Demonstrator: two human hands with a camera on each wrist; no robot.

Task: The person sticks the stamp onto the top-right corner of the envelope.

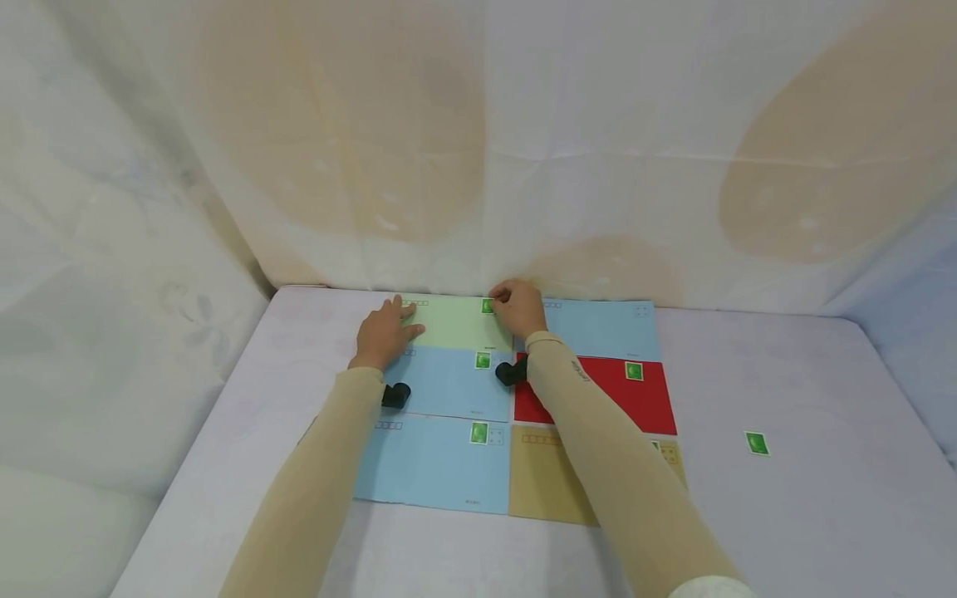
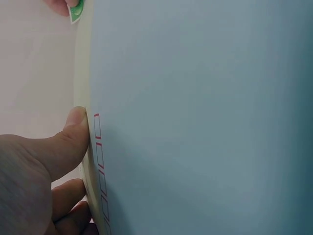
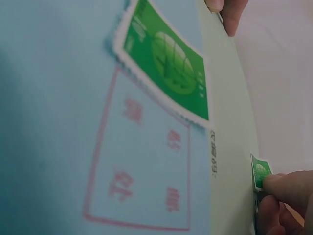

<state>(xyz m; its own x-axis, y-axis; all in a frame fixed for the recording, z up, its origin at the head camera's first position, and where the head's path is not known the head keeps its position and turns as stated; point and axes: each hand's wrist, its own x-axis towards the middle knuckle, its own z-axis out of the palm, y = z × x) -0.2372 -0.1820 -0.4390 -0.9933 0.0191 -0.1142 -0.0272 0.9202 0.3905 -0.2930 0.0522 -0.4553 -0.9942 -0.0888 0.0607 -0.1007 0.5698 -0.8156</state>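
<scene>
In the head view my left hand [image 1: 383, 334] rests with spread fingers on the left end of a pale green envelope [image 1: 452, 322] in the back row. At that envelope's upper right corner my right hand [image 1: 521, 309] pinches a small green postage stamp [image 1: 488, 306] between thumb and finger. The right wrist view shows the pinched stamp [image 3: 260, 171] standing tilted at the envelope's surface. Directly in front lies a blue envelope [image 1: 441, 390] bearing another green stamp [image 1: 483, 360]. From the left wrist, my thumb [image 2: 73, 139] lies along the envelopes' edge.
Other envelopes lie side by side: blue at back right [image 1: 598, 324], red [image 1: 635, 399], tan [image 1: 546, 473] and blue at front left [image 1: 426, 465]. Several bear stamps. One loose stamp [image 1: 757, 443] lies on the white cloth to the right. A hanging cloth [image 1: 419, 166] borders the table's back.
</scene>
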